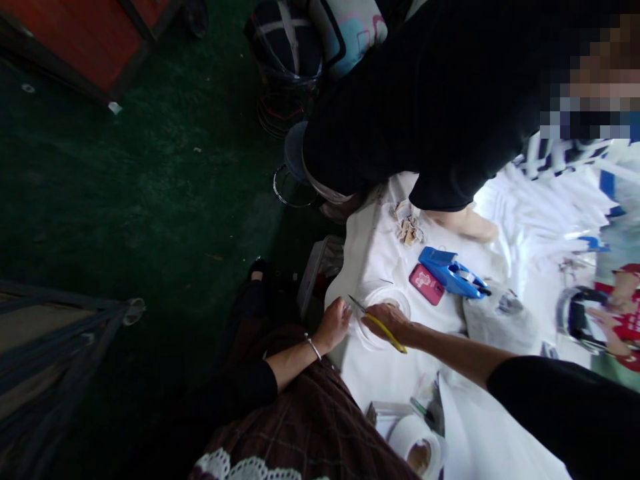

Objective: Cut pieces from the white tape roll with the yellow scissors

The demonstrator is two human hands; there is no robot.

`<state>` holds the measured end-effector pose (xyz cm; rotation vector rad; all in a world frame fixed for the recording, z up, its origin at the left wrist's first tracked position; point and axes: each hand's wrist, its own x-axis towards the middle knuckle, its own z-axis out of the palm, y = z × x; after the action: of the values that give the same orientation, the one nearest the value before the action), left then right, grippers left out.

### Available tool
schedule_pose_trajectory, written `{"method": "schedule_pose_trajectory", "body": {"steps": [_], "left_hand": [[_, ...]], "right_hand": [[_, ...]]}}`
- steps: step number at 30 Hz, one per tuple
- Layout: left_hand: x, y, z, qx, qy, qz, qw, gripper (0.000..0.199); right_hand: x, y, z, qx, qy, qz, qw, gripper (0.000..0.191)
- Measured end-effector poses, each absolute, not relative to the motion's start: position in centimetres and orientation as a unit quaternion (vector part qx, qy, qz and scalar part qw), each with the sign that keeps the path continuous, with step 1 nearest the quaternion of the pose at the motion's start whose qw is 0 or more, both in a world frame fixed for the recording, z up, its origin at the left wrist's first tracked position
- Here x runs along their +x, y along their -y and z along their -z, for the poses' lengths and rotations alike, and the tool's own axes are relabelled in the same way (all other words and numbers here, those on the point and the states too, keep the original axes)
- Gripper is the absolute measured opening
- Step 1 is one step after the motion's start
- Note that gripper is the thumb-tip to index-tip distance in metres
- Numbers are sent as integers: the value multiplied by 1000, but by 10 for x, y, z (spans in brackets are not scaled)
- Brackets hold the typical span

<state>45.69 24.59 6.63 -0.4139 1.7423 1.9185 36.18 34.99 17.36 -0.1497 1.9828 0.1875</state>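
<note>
My right hand (387, 321) is closed around a pair of scissors (390, 335) with yellow handles. Their dark blades point away from the palm, toward my left hand (334, 325). The left one wears a silver bracelet and has its fingers curled together near the blade tips; what they pinch is too small to make out. A white roll (369, 291) of tape-like material lies flat on the white-covered table (360, 370), right beneath my right hand, which hides part of it.
A pink phone (427, 284) and a blue tape dispenser (453, 272) lie beyond the roll. Brown scraps (409, 225) are near a co-worker's arm (463, 221). Another white roll (416, 443) stands closer to me. A pale bin (313, 277) is under the table edge, above green floor (150, 200).
</note>
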Motion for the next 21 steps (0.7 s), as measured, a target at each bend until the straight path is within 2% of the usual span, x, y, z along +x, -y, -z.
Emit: {"method": "schedule_pose_trajectory", "body": {"steps": [5,9,12,15,18,21], "left_hand": [[450,-231,-58,-175,-632,-705,270,17],[449,-228,-48,-210,-609,-701,304,13],[449,-228,-44,-223,-589,-703,331,10],[447,-227,-44,-233,-574,-703,348,6],[442,-228,-49,-226,-556,-709,369,25],[436,-232,-53,-187,-552,-706,402,40]], "right_hand": [[348,-345,-170,-27,-805,-58,590,42],[345,-348,-182,153,-765,76,621,38],[346,-353,-191,255,-752,165,585,30],[353,-355,-194,324,-750,222,532,33],[368,-355,-191,392,-735,281,477,42],[386,-353,-193,384,-751,322,431,50]]}}
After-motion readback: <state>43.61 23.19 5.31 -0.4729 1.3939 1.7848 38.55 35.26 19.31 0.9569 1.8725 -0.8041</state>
